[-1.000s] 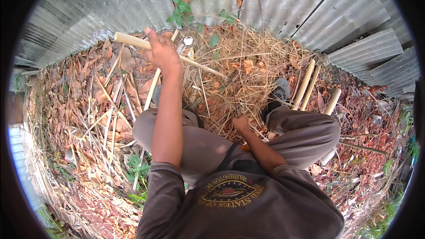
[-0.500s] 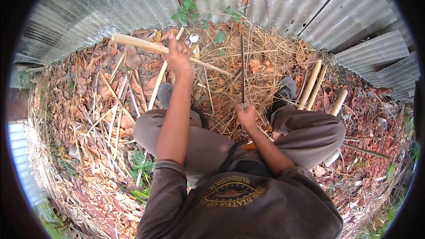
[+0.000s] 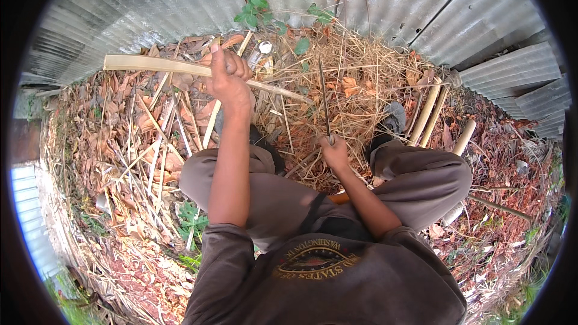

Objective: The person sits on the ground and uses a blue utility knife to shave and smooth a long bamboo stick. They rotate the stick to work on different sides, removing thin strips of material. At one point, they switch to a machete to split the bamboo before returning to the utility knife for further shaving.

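My left hand (image 3: 230,79) is closed around a long, pale split bamboo strip (image 3: 153,64). The strip's broad end points to the left, and its narrower end reaches right over the dry grass. In my right hand (image 3: 335,151) is the handle of a long knife (image 3: 325,97), its dark, narrow blade pointing away from me. The strip's narrow end lies just left of the blade, and I cannot tell whether they touch. My fingers hide most of the knife's handle.
Corrugated metal sheets (image 3: 385,6) wall off the far side. Bamboo poles (image 3: 426,111) lie beyond my right knee, with a shorter piece (image 3: 463,137) nearby. Thin strips (image 3: 161,165) are scattered over dry leaves at left. Straw (image 3: 367,66) and a green plant (image 3: 256,3) are ahead.
My left hand has moved a little left with the bamboo strip, whose broad end now reaches farther left. The knife's tip has tilted slightly left; my right hand stays nearly in place.
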`<action>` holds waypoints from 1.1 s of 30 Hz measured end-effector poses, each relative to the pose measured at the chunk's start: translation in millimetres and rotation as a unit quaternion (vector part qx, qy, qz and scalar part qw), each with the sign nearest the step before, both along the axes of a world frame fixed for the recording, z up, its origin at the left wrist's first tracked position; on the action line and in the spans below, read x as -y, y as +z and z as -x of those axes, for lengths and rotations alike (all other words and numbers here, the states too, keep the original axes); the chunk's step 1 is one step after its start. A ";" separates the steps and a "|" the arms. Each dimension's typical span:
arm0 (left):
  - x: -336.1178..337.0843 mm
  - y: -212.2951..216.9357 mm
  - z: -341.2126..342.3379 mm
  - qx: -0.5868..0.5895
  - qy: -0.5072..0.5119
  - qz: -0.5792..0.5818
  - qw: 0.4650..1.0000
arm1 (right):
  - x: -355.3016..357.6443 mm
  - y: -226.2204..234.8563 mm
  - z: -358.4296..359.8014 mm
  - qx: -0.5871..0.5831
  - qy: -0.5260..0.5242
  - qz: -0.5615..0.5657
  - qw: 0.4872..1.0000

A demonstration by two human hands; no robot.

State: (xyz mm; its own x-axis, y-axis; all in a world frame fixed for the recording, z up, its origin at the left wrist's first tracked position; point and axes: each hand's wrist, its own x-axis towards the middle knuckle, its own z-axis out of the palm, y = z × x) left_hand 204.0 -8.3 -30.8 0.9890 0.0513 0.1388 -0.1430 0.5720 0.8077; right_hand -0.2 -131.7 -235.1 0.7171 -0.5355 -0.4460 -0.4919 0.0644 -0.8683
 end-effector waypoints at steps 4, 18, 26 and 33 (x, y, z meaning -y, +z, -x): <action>-20.7 32.3 19.3 0.008 -0.016 -0.011 1.000 | 1.9 -14.3 -0.4 0.001 -0.017 -0.002 1.000; -20.4 25.1 19.6 0.051 -0.026 -0.020 0.998 | -8.1 -26.1 -0.3 0.006 0.029 0.021 0.999; -25.6 31.0 22.3 0.031 -0.030 -0.018 0.999 | -10.6 -13.0 -4.1 -0.008 0.030 0.002 1.000; -19.9 8.2 13.0 0.037 -0.029 0.000 0.999 | -12.3 -11.8 -5.5 0.015 0.030 0.010 0.999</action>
State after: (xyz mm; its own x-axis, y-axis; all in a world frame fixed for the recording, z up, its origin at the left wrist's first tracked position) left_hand 191.0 11.6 -22.6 0.9771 -0.0058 0.2125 -0.1696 0.5809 0.7961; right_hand 5.2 -119.4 -246.9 0.7612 -0.4997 -0.4134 -0.4678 0.0185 -0.8836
